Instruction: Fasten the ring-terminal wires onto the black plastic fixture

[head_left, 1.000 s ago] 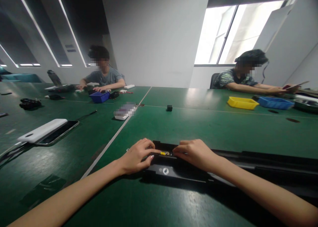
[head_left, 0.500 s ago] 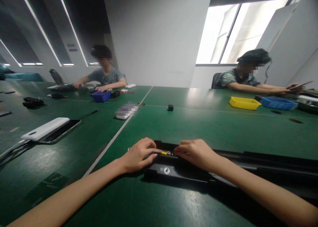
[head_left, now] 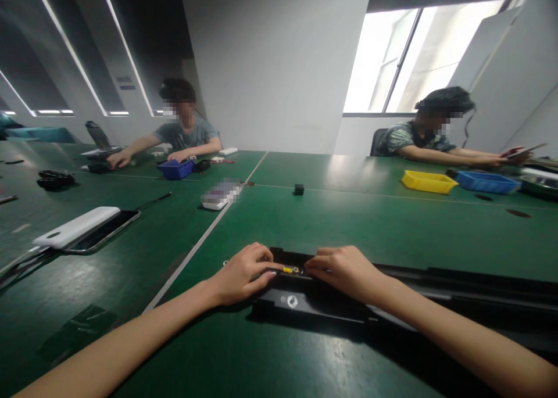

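Note:
A long black metal housing (head_left: 322,305), shaped like a channel, lies in front of me and runs off to the right. My left hand (head_left: 244,275) reaches over its left end, fingers closed on a wire with a yellow-sleeved ring terminal (head_left: 288,270). The ring points right, inside the channel. Behind that hand a second small metal ring (head_left: 225,264) peeks out. My right hand (head_left: 342,270) has its fingertips pressed together inside the channel, just right of the terminal. Whatever those fingertips hold is hidden.
Beyond the housing sits a small black block (head_left: 299,189) on the green table (head_left: 349,218). A white power bank (head_left: 82,226) and a phone (head_left: 108,232) lie left. Yellow (head_left: 429,181) and blue bins (head_left: 487,181) stand far right. Two people sit across, one by a dark-blue bin (head_left: 176,169).
My hands and the terminal hold nearly the same place. Across the table, the left person's arm has stretched out farther to the left, toward dark items there.

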A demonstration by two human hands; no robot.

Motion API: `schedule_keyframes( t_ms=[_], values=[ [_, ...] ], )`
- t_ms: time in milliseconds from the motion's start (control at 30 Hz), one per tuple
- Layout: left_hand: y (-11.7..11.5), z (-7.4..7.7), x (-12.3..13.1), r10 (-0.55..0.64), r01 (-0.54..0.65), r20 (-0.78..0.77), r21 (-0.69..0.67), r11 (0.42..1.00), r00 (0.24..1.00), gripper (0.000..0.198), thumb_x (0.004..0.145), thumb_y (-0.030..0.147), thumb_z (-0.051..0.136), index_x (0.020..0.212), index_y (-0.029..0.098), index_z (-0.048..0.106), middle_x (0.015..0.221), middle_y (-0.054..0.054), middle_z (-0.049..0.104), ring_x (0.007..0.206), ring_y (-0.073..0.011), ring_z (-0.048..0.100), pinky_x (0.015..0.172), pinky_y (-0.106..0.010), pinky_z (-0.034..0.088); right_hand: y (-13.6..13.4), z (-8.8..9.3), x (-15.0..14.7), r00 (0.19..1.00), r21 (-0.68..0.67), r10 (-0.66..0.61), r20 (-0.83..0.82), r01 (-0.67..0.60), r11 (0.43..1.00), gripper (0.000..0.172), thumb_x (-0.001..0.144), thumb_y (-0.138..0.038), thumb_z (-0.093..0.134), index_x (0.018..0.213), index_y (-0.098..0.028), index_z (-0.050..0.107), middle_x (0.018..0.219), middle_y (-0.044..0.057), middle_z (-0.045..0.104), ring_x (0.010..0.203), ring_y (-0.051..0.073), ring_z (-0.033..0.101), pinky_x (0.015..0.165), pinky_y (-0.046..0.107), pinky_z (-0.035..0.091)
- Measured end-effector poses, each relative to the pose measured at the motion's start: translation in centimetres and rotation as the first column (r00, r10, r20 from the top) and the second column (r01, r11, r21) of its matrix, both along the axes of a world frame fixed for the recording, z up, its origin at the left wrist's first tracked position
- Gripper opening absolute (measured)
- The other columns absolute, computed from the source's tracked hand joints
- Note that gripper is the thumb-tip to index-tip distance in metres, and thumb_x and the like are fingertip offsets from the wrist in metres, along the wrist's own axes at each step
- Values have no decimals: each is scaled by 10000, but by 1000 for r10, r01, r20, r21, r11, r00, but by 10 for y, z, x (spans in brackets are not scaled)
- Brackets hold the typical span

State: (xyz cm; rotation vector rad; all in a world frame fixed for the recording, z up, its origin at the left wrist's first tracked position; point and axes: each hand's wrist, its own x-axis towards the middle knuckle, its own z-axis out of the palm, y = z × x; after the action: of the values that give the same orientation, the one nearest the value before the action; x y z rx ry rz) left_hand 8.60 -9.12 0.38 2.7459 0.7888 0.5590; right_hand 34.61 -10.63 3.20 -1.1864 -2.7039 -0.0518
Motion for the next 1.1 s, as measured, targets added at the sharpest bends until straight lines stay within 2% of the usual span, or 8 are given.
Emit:
schedule_keyframes(
  t_ms=[1100],
  values=[
    [2,-4,-2,13,-13,-19,-15,1000,1000,329,966,331,360,1207,236,563,1008,-73,496,951,-210,455,850,-361,388,0,1,-1,1000,-3,-16,6,16,1000,186,876,-301,524,915,-252,699,788,-1,680,628,130,615,529,220,356]
  ],
)
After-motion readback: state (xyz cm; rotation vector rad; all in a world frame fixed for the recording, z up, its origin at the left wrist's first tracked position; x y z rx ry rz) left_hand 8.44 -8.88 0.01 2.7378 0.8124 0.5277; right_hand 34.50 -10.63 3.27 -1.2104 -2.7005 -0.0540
